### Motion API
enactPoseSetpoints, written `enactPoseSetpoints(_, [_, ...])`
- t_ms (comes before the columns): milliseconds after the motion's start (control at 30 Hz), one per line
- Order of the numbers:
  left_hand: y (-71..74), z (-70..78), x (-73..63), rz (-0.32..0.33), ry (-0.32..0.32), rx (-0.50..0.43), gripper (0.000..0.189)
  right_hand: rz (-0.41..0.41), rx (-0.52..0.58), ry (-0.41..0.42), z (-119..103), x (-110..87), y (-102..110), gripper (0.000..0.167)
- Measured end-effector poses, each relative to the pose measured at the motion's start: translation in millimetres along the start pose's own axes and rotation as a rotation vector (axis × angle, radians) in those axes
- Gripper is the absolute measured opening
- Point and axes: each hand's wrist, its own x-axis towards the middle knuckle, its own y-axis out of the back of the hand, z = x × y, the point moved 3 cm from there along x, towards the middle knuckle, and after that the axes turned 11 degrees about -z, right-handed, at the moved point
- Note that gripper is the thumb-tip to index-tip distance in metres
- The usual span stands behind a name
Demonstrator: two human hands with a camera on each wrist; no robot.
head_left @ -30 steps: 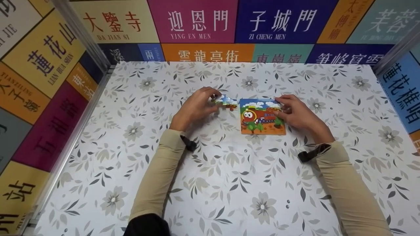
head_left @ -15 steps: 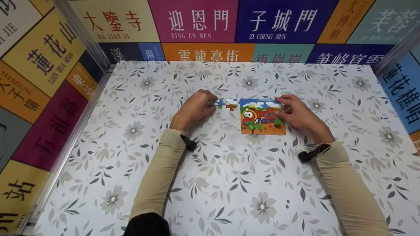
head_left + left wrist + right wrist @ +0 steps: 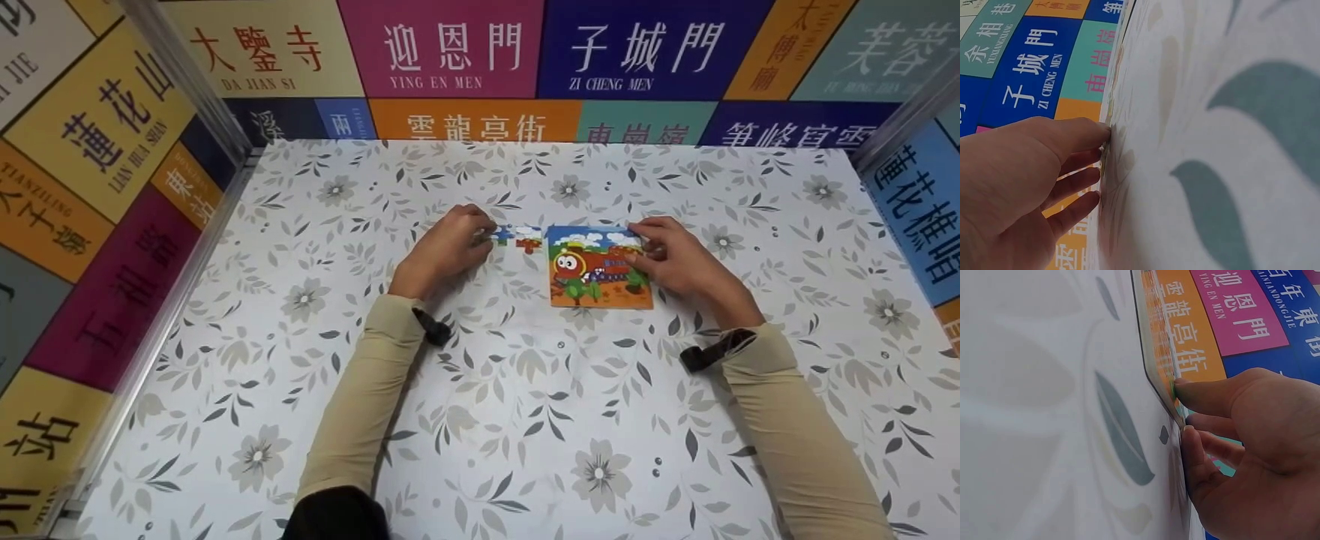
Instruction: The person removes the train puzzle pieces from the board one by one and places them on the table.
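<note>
Near the middle of the table in the head view lies a square picture board (image 3: 600, 270) showing a red cartoon train under a blue sky. My right hand (image 3: 679, 255) grips its right edge, thumb on the face and fingers along the side. In the right wrist view, the board's edge (image 3: 1154, 354) meets the thumb. Left of the board, a short strip of jigsaw pieces (image 3: 528, 238) shows clouds and a bit of red. My left hand (image 3: 446, 247) pinches the jigsaw piece at the strip's left end, mostly hidden by the fingers.
The table (image 3: 495, 390) has a white cloth with grey flowers and leaves. Coloured panels (image 3: 450, 49) with large characters stand behind it and along both sides. Black straps with small cameras (image 3: 701, 358) sit at both wrists.
My left hand has lowered slightly, and the jigsaw piece at its fingertips, tilted a second ago, now lies flat in line with the others. The right hand and the board have stayed still.
</note>
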Motion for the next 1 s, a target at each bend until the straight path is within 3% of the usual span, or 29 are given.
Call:
enactPoseSetpoints(533, [0.3,5.1,-3.1,0.022,0.016,-0.041,0.046,-0.006,-0.003,-0.025,-1.3,-0.8,0.1,0.062])
enactPoseSetpoints(1000, [-17.8,45.0,13.9,-0.03,-0.133,0.027,0.045,-0.001,0.007,-0.034,-2.3,-0.6,-0.1,0.063])
